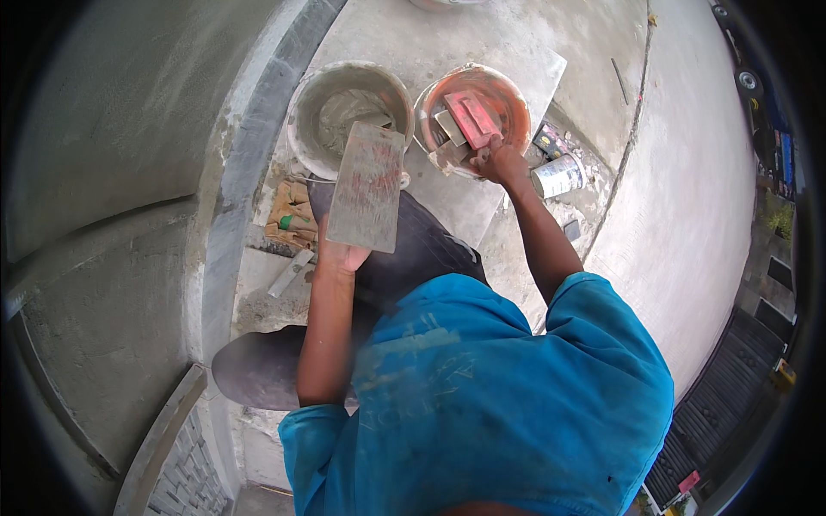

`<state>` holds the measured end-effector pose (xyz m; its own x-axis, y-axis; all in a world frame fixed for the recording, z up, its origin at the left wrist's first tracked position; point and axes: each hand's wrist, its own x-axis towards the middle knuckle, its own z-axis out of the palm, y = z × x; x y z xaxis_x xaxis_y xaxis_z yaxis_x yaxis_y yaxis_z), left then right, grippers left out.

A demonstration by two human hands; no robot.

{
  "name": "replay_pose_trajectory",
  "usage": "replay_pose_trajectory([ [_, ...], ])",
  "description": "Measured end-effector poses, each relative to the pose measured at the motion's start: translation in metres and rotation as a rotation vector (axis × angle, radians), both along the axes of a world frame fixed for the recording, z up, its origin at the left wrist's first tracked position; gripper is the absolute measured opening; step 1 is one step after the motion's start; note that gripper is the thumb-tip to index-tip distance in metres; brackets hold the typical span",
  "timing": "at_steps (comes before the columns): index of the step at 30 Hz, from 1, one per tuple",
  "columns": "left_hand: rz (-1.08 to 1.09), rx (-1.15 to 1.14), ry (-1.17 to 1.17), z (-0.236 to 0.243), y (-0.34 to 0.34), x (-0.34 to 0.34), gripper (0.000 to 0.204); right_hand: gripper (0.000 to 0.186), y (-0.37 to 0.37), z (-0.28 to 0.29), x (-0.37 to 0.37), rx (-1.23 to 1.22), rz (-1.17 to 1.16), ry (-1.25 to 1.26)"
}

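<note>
Head cam: our R hand [494,160], the nearer, is at the low end of the red float [471,119], upper mid. of frame; we can't tell if it grips. Float runs up-left from there. L hand [348,256] holds a grey board [366,191].

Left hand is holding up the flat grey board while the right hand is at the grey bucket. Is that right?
Not quite: the head view shows the right hand at the orange bucket, not the grey bucket. The left hand is holding up the flat grey board.
</note>
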<state>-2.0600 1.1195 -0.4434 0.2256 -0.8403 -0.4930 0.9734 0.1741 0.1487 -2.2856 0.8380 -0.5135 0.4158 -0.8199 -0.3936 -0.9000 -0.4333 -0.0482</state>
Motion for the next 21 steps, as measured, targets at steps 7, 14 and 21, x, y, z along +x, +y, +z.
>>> replay_pose_trajectory([
  [7,-0.125,0.139,-0.109,-0.006,-0.078,-0.014,0.029,0.023,-0.024,0.038,0.007,-0.470,-0.119,-0.696],
  [14,-0.367,0.329,-0.288,-0.008,-0.142,-0.030,0.032,0.022,-0.030,0.048,-0.001,-0.311,-0.204,-0.930],
  [21,-0.562,0.294,-0.398,-0.020,-0.173,-0.042,0.037,0.014,0.026,0.118,0.005,-0.367,0.061,-1.096],
])
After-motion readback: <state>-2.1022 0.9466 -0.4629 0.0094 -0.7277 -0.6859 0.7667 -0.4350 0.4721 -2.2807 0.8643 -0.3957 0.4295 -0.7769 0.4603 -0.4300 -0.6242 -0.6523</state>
